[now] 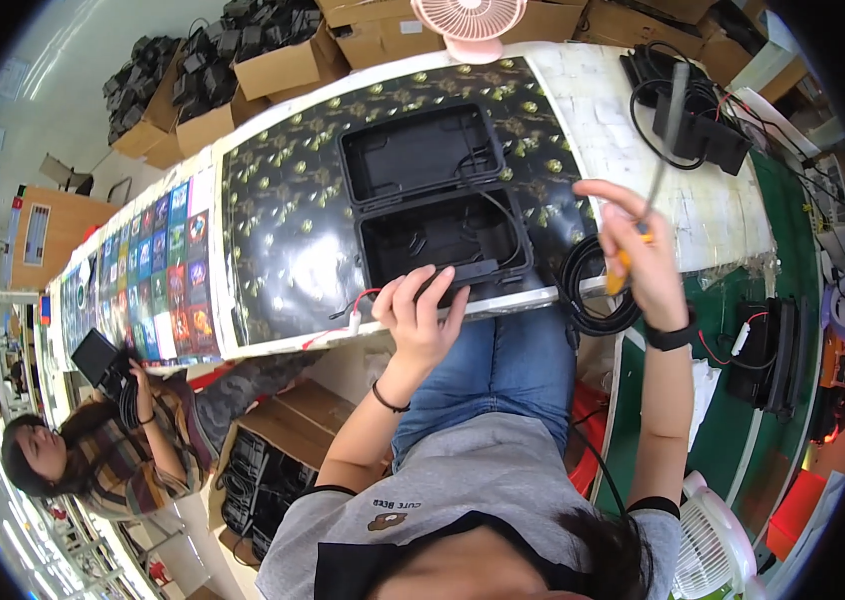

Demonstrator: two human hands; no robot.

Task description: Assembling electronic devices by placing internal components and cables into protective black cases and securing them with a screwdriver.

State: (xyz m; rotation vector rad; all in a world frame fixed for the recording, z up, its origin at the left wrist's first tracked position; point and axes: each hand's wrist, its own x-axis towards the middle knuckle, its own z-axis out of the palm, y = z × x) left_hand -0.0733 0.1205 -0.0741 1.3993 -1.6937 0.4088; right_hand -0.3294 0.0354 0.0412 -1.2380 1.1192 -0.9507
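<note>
A black plastic box (pixel 443 235) lies opened on the table in front of me, its lid (pixel 421 160) folded back to the far side. My left hand (pixel 421 312) grips the box's near edge, fingers curled over a slim black bar-shaped part (pixel 478 269) there. Beside these fingers a short red and black wire ends in a white connector (pixel 355 318). A thin black cable runs inside the box. My right hand (pixel 646 262), raised to the right of the box, holds a screwdriver (pixel 619 272) by its orange-yellow handle, index finger stretched out, shaft pointing away from me.
A coiled black cable (pixel 588 285) hangs at the table's front edge. More black parts and cables (pixel 698 130) lie at the far right. A pink fan (pixel 471 22) and cartons (pixel 288 65) stand behind the table. Another person (pixel 133 440) works at the left.
</note>
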